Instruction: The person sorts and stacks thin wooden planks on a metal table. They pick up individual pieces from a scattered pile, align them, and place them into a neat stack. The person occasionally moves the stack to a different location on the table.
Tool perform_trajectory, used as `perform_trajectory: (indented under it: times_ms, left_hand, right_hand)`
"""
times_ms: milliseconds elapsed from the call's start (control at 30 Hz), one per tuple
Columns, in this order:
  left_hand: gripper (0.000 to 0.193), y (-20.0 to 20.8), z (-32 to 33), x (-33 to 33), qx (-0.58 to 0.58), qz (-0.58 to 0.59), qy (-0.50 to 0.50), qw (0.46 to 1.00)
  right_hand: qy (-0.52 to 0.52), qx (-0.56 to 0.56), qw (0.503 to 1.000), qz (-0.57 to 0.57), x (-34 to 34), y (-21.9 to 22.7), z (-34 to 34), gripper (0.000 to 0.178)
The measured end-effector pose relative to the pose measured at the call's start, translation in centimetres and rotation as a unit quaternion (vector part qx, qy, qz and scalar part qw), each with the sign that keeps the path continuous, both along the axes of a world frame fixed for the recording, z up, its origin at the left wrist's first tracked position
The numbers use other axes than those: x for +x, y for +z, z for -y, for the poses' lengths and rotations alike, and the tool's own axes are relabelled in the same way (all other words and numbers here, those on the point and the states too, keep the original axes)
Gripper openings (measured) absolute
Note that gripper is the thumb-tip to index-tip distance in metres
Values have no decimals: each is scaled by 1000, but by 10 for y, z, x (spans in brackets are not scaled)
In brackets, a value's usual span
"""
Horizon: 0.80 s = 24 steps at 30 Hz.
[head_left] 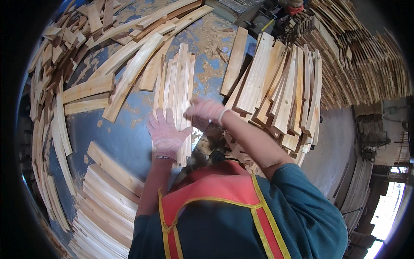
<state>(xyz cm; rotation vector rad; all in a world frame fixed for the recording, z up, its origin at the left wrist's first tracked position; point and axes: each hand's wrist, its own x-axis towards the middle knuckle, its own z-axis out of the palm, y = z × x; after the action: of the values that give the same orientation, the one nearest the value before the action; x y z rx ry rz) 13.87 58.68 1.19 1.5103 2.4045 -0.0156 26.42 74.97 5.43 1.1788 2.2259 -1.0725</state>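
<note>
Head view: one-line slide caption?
Gloved left hand flat on a row of thin wooden slats on a worn blue table; blurred right hand beside it.

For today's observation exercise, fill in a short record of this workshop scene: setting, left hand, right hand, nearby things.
Setting: worn blue table strewn with sawdust and pale wood slats
Left hand: gloved, fingers spread, flat on a row of thin slats
Right hand: gloved, blurred, above the slats beside a fanned stack of boards
Nearby: neat slat pile at lower left
</note>
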Motion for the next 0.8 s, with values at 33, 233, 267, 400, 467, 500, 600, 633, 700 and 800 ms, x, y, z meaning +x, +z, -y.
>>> perform_trajectory:
  times_ms: [33, 233, 267, 400, 467, 500, 600, 633, 700, 800]
  left_hand:
    - [115, -5, 0, 2, 7, -4, 0, 1000]
    - [117, 0, -1, 4, 3, 1, -4, 1000]
    - [116, -2, -1, 3, 4, 2, -1, 1000]
    - [114, -1, 2, 3, 18, 12, -10, 1000]
    - [113, 0, 1, 2, 24, 14, -10, 1000]
    - [112, -3, 2, 2, 28, 4, -12, 1000]
    - [111, -7, 6, 1, 26, -9, -1, 1000]
    - [110, 0, 7, 0, 19, -2, -1, 1000]
    - [108, 1, 6, 0, 26, 6, -1, 1000]
    - [102, -10, 1, -3, 38, 16, -3, 999]
  right_hand:
    - [7, 63, 997, -38, 7, 3, -23, 86]
    - [-210, 500, 836, 87, 105, 42, -122, 75]
    - [-275, 393, 866, 139, 113, 49, -126, 80]
    - [-475, 321, 818, 37, 139, 13, -138, 89]
    - [-522, 208, 811, -165, 164, 8, -150, 88]
    - [-535, 146, 790, -262, 173, 4, -154, 88]
    - [-553, 33, 684, -475, 136, 22, -96, 85]
    - [-554, -11, 649, -522, 116, 26, -68, 85]
    - [-538, -63, 669, -508, 96, 8, -39, 79]
    - [-549, -143, 666, -485, 46, -37, -2, 61]
